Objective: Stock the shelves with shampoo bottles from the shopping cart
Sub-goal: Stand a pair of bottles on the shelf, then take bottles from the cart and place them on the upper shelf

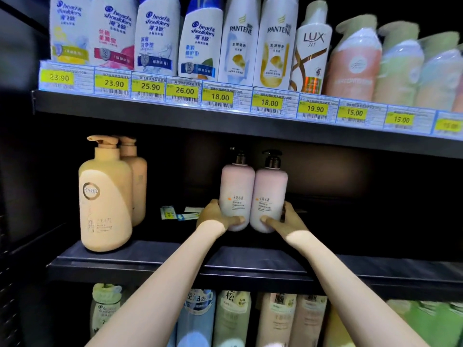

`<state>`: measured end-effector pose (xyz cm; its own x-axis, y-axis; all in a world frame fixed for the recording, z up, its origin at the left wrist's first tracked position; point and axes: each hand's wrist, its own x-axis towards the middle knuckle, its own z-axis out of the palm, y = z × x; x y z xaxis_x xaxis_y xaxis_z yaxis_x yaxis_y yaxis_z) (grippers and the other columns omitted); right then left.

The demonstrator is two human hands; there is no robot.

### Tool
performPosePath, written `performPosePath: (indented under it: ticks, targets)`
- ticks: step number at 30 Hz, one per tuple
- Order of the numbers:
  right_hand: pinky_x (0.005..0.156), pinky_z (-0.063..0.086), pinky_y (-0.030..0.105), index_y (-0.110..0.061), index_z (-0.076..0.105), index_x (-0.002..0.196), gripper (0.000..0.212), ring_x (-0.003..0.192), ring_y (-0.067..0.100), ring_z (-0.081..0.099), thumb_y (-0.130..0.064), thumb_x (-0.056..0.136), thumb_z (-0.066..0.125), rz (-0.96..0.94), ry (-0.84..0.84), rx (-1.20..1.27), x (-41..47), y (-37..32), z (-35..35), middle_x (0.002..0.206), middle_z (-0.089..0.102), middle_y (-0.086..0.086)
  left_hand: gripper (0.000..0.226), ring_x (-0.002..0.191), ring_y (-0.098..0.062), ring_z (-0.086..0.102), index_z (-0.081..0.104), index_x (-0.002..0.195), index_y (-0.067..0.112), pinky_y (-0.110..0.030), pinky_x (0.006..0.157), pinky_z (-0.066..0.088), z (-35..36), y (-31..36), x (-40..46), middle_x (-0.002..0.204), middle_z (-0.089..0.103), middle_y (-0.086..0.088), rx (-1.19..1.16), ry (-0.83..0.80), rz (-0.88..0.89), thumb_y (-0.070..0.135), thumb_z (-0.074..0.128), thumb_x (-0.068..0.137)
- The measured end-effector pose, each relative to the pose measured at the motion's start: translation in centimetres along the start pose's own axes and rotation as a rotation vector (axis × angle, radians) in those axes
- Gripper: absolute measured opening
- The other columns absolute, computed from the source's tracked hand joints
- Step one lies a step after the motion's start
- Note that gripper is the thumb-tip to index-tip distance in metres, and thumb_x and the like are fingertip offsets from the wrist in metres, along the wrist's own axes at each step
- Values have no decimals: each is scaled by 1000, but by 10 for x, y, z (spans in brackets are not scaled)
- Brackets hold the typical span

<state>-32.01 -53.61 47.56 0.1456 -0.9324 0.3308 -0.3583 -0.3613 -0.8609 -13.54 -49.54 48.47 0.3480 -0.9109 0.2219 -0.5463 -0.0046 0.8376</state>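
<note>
Two pale pink pump bottles with black pumps stand upright side by side inside the dark middle shelf (pixel 175 249). My left hand (pixel 218 216) grips the base of the left pink bottle (pixel 236 189), thumb across its front. My right hand (pixel 283 219) grips the base of the right pink bottle (pixel 270 194) the same way. The two bottles touch each other. Whether their bases rest on the shelf board cannot be told. The shopping cart is out of view.
Two large cream KYLO pump bottles (pixel 106 196) stand at the shelf's left. Loose price tags (pixel 175 214) lie behind my left hand. The upper shelf (pixel 225 121) holds a row of shampoo bottles above yellow price labels. More bottles (pixel 233 319) fill the shelf below.
</note>
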Motion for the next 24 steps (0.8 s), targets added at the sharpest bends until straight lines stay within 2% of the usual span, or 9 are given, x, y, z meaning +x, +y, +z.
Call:
performPosePath:
  ticks: [3,7,10,13,14,16,17,20,24]
  targets:
    - [93,40,25,-8,29,142,70,106,15,53,-13,84,69,-26,6,-28,-2,1,4,132,55,10,69,108,-27,61,55,119,11,-33,91,48,1,-1,-1,121,64,-7,-17,4,4,34,85,62]
    - [92,39,24,-9,24,144,74,109,17,54,-17,86,69,-23,24,-94,-4,2,6,132,54,8,75,109,-29,59,41,126,9,-32,89,46,7,-6,-4,123,60,-10,-69,46,2,30,83,67]
    - [92,39,24,-10,27,143,71,117,23,55,-21,86,68,-9,31,-171,-7,-4,4,135,54,10,71,110,-29,59,38,126,9,-34,91,47,5,-4,-4,123,59,-10,-48,-5,5,28,80,72]
    - [101,36,29,-9,23,147,73,130,29,45,-26,89,64,9,74,-291,-26,-13,0,145,43,14,69,119,-30,53,39,132,8,-33,95,43,-5,-3,-19,132,54,-12,107,-104,13,27,74,77]
    - [104,35,33,-9,21,148,73,133,31,42,-28,91,61,15,92,-344,-37,-17,-2,148,39,16,64,119,-30,53,42,130,6,-33,93,42,-11,-3,-30,132,54,-13,193,-127,31,31,72,79]
    - [103,35,35,-7,25,147,66,131,34,43,-32,93,55,-26,94,-469,-69,-26,-5,144,41,20,57,118,-32,52,47,123,2,-33,91,42,-26,-5,-59,130,54,-16,351,-151,75,40,64,84]
    - [103,35,36,-7,29,144,62,130,33,43,-34,94,53,-72,73,-516,-87,-29,-7,142,44,18,58,119,-32,51,46,123,2,-35,93,42,-33,-7,-75,131,53,-16,396,-145,104,42,62,84]
    - [113,28,38,-9,31,145,60,138,24,35,-39,96,49,-232,-7,-600,-147,-42,-8,149,38,9,71,133,-29,39,30,143,10,-41,107,35,-50,-17,-135,147,40,-10,447,-81,222,44,58,87]
    - [117,18,42,-16,29,148,60,143,20,25,-44,96,44,-366,-98,-784,-227,-41,-3,154,30,5,68,143,-22,23,23,148,17,-41,114,24,-60,-40,-227,156,24,-3,654,66,383,49,45,93]
